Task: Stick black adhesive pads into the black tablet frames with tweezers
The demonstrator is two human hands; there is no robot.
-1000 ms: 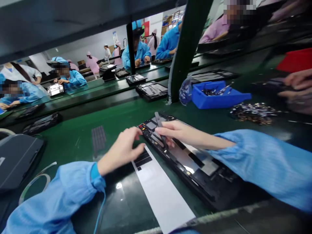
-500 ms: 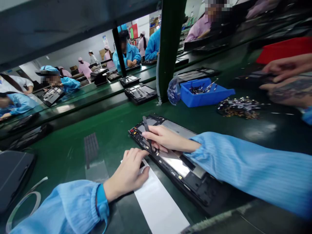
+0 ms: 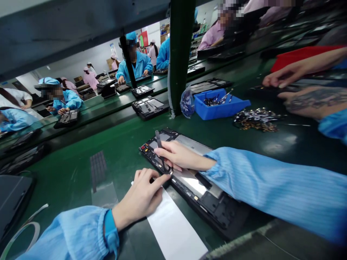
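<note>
The right hand (image 3: 179, 156) grips a black pry tool (image 3: 160, 151) on an open tablet (image 3: 189, 178) lying on the green bench (image 3: 67, 180); the curled left hand (image 3: 139, 196) rests by a white strip (image 3: 173, 227) at the tablet's near edge.

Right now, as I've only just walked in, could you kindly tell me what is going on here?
A person is working on an opened black tablet housing on a green bench. Their right hand holds a slim black tool against it, while their left hand rests at its edge, over a white strip. A co-worker's hands work nearby, beside a blue bin.
</note>
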